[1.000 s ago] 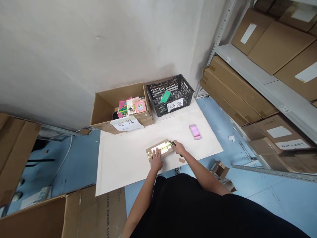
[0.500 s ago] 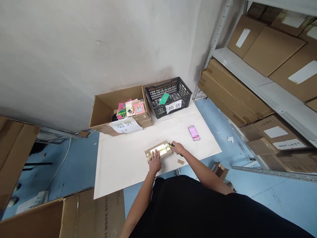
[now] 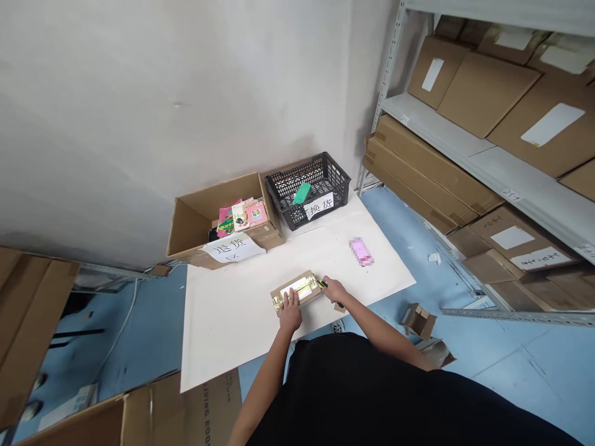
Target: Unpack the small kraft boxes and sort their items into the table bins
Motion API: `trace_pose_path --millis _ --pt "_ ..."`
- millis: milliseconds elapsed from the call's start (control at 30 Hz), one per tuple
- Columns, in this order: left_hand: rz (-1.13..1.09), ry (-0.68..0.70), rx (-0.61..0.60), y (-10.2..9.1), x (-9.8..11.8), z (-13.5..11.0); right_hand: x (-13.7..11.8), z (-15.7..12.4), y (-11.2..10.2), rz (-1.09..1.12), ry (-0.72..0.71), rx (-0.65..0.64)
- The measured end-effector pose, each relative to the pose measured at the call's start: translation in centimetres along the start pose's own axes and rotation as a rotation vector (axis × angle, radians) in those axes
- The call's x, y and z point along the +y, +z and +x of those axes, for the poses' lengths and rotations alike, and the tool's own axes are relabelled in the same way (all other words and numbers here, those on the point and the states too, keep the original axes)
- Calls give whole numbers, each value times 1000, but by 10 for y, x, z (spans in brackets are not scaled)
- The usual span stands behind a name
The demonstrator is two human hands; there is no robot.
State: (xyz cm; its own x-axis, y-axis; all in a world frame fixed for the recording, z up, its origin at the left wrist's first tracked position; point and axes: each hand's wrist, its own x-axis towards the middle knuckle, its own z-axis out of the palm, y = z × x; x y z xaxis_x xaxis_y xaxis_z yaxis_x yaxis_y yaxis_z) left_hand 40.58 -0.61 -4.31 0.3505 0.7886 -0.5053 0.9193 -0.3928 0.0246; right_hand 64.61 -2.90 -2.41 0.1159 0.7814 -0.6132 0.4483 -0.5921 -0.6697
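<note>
A small flat cardboard parcel [image 3: 297, 287] with a white label and shiny tape lies on the white sheet [image 3: 232, 316]. My left hand [image 3: 290, 313] rests on its near left corner, fingers laid flat on the top. My right hand [image 3: 333, 289] is closed round a yellow and black utility knife [image 3: 323, 285], whose tip touches the parcel's right end. A small brown tape scrap lies just right of that hand.
An open cardboard box [image 3: 223, 217] of colourful packets and a black plastic crate [image 3: 309, 189] holding a green item stand at the sheet's far edge, both with paper labels. A pink item [image 3: 361, 252] lies to the right. Metal shelving [image 3: 488, 161] with cartons fills the right side.
The view has tilted a little, shifting everything slightly. Both hands stay on the parcel in nearly the same places, the knife still at its right end.
</note>
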Motion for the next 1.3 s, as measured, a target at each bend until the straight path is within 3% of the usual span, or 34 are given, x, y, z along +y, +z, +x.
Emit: trace_pose_path --millis 167,333,400,567,633,733,867,967,1033,1167,1300 --pt "54 -7 20 -2 0 -4 27 -7 13 224 44 -44" --pt "166 -84 75 1 8 -8 48 15 25 586 133 221" --pt "189 -138 97 3 9 -8 52 31 15 518 130 299" --pt "135 -179 163 10 0 -5 60 63 -33 300 167 419" --pt "81 -177 194 13 -7 -4 59 70 -37 278 172 474" --pt "3 -160 230 14 -19 1 43 76 -6 225 3 512" --pt "-85 -59 213 -3 -38 14 2 76 79 197 -298 290" --pt "-139 -39 166 -25 -55 23 -18 68 125 135 -301 269" --pt "-153 -121 136 -34 -66 27 -21 63 137 119 -262 310" --pt "-217 -267 3 -34 -81 29 -20 64 136 198 -176 320" --pt "-233 -300 60 -21 -75 27 -27 77 130 306 -48 329"
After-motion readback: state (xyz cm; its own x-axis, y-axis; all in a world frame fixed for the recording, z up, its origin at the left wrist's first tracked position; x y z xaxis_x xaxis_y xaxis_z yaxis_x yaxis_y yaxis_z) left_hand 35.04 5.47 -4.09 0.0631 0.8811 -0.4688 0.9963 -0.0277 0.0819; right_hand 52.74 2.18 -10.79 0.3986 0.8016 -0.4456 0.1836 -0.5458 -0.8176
